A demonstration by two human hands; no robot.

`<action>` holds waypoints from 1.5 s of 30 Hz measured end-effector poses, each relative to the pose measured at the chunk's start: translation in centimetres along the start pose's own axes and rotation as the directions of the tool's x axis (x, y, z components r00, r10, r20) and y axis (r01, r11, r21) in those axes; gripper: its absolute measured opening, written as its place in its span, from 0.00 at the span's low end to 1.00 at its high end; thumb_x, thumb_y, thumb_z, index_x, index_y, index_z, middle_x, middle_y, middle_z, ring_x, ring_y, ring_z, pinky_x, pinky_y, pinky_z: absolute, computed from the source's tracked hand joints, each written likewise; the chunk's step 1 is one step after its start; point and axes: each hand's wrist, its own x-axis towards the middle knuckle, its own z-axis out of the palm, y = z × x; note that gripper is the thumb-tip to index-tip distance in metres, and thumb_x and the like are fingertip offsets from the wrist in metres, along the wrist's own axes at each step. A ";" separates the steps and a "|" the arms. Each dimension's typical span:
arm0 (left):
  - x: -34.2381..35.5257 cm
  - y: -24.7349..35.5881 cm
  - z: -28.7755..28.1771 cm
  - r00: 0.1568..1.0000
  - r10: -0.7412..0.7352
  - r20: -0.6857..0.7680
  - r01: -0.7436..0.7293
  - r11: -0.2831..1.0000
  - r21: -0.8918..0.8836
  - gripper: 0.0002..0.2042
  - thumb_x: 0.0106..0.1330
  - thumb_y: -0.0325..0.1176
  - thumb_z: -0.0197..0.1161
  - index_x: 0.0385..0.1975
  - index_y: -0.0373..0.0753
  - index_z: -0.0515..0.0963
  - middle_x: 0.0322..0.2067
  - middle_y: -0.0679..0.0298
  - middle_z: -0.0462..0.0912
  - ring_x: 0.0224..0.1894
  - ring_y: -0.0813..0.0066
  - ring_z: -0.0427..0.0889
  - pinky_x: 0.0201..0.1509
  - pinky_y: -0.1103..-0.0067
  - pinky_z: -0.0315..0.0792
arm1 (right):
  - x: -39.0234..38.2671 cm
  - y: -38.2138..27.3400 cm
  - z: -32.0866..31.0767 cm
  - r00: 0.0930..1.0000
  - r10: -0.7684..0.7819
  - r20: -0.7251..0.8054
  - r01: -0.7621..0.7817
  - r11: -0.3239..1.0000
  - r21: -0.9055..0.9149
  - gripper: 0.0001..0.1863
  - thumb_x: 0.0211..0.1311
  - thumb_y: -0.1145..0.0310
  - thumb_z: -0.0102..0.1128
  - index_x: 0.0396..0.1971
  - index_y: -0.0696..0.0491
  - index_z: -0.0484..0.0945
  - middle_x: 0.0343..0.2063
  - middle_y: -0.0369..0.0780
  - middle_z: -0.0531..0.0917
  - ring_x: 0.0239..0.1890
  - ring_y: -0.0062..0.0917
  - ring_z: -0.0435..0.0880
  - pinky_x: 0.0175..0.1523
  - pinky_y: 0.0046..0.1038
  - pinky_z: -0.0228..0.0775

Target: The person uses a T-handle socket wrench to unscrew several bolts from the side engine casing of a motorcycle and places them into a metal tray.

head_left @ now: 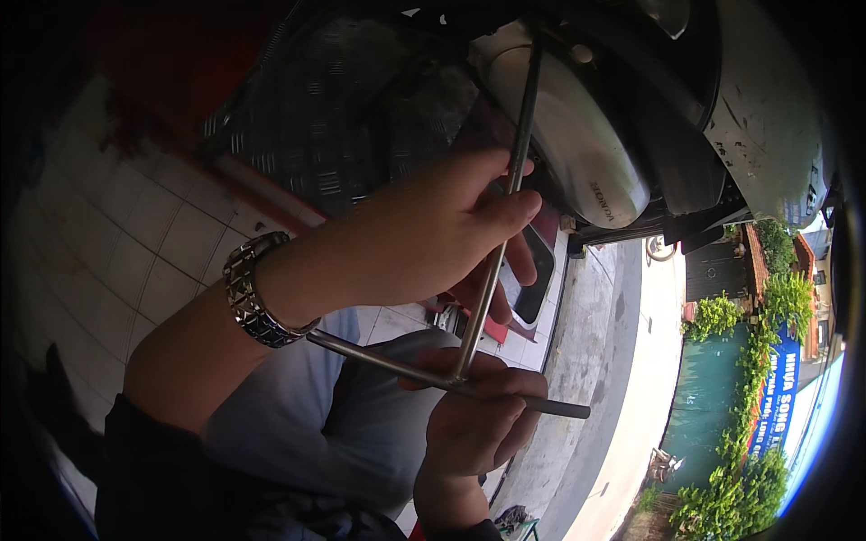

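Note:
My left hand (469, 207), below a metal wristwatch (262, 293) on that wrist, grips the long shaft of a steel T-handle wrench (493, 270), thumb across it and fingers curled behind. The shaft's upper end reaches into the underside of a motorbike, beside a rounded silver housing (591, 144); the tip's contact is unclear. My right hand (478, 419) is closed round the wrench's crossbar at the junction with the shaft. The crossbar's right end (568, 410) sticks out past my fingers, and its left part passes behind my left wrist.
Black tread plate (316, 108) with a red edge (262, 194) lies at upper left, over white floor tiles (180, 234). My jeans-clad knee (361, 424) is below the wrench. A grey side panel (767, 126) is at upper right. Outside are pavement (595, 316), plants and a green wall (704, 397).

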 end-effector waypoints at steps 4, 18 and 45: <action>0.4 2.1 0.1 0.998 -0.065 -0.021 0.064 0.996 -0.067 0.27 0.76 0.43 0.50 0.67 0.31 0.55 0.33 0.52 0.84 0.26 0.67 0.86 0.28 0.78 0.82 | 1.3 -0.4 0.2 0.998 0.052 -0.021 -0.050 0.997 0.056 0.19 0.77 0.55 0.36 0.45 0.58 0.58 0.41 0.64 0.79 0.32 0.46 0.86 0.42 0.43 0.80; 1.1 5.0 0.6 0.978 -0.098 -0.185 0.086 0.994 -0.070 0.24 0.73 0.47 0.53 0.60 0.36 0.68 0.25 0.60 0.81 0.19 0.72 0.83 0.20 0.79 0.77 | 2.9 -1.9 1.9 0.990 0.118 0.073 -0.139 0.870 0.474 0.18 0.76 0.55 0.39 0.49 0.55 0.58 0.51 0.67 0.73 0.45 0.52 0.84 0.52 0.51 0.77; 1.3 7.4 0.5 0.894 -0.038 -0.446 0.149 0.965 0.217 0.16 0.74 0.39 0.52 0.53 0.36 0.75 0.14 0.73 0.67 0.06 0.87 0.61 0.08 0.86 0.52 | 3.5 -0.8 5.7 0.902 0.205 0.380 -0.406 0.107 0.907 0.12 0.77 0.63 0.41 0.50 0.54 0.66 0.62 0.54 0.68 0.62 0.40 0.75 0.64 0.38 0.69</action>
